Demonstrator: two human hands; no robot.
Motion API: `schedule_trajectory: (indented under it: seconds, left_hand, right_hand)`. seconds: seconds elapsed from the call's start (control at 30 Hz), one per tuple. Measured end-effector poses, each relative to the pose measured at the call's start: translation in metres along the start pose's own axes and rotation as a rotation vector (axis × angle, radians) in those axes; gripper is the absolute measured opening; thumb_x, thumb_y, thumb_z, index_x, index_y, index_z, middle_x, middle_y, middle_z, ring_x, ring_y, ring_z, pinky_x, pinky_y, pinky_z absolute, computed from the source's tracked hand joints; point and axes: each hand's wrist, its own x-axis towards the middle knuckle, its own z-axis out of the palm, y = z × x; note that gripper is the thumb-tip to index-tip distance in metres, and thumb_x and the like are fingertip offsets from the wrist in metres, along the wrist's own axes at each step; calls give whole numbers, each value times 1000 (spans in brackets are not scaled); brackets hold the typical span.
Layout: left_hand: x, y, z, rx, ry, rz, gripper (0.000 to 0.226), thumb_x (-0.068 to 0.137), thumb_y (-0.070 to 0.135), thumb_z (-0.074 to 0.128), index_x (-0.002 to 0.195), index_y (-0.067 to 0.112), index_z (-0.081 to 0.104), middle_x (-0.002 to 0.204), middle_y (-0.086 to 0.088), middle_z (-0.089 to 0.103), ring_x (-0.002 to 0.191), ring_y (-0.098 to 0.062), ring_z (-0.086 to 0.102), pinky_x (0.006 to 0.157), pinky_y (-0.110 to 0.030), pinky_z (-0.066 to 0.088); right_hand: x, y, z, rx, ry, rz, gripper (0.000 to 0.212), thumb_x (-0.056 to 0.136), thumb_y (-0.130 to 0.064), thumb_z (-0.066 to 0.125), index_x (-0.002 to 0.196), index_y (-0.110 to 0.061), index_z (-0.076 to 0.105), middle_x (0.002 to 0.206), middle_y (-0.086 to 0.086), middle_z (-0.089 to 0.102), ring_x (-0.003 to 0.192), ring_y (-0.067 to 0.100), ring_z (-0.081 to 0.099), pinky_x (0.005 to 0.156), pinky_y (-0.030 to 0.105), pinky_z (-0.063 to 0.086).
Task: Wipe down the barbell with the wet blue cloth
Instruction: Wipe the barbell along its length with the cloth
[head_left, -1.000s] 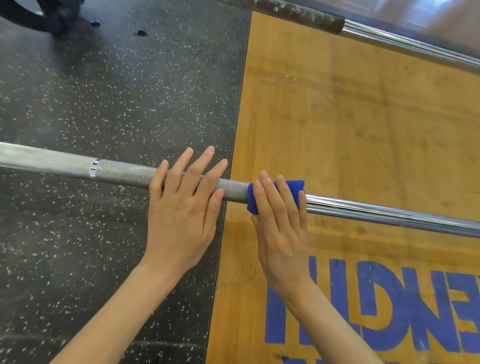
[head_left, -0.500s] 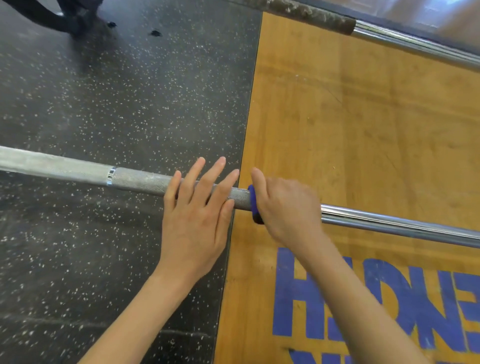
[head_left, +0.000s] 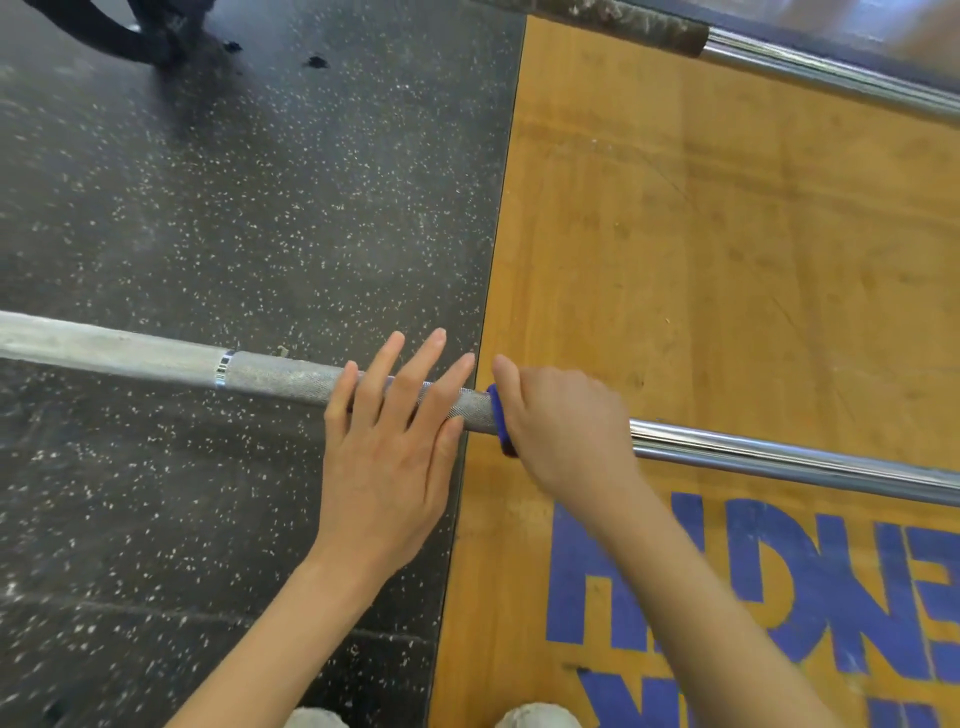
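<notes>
While the left hand (head_left: 387, 457) lies flat, steadying the heavy, rigid barbell (head_left: 280, 376) running nine to three, the right hand (head_left: 563, 426) wraps the soft blue cloth (head_left: 500, 421) round its knurled centre.

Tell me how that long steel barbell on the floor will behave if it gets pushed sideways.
The long steel barbell is round and lies on flat floor, so it would probably roll. The left hand lies flat on it, likely steadying it. Its solid metal shaft looks stiff and heavy, and the smooth chrome part probably slips more than the knurled part.
</notes>
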Motion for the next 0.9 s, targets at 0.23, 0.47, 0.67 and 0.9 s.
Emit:
schedule_trajectory:
  seconds: [0.23,0.47,0.67,0.9]
  left_hand:
    - [-13,-1,-13,-62,30,-44,50,110,33,22,155,22,41,165,0,30,156,-26,13,126,-42,0]
    - [-15,-14,-11,-37,43,-112,51,110,35,19,154,22,42,166,0,28,157,-26,10,125,-42,-4]
    - [-14,-13,-11,-26,42,-126,51,110,34,18,153,24,45,164,3,31,155,-25,16,124,-42,-2]
    - [-13,-13,-12,-22,38,-124,50,110,35,19,152,26,46,163,3,33,155,-25,18,124,-42,0]
  right_hand:
    - [-55,11,41,155,425,22,49,107,-41,34,137,-10,58,124,2,64,112,24,57,102,40,41]
    - [-47,-21,46,154,399,-140,44,108,-40,34,132,-12,58,118,2,61,109,24,54,100,38,41]
    - [-56,-15,50,136,430,-31,43,107,-30,34,137,-8,55,130,5,59,125,28,54,122,46,23]
    - [-68,12,47,153,459,-46,43,108,-26,32,141,-10,54,135,3,58,132,27,50,123,49,22]
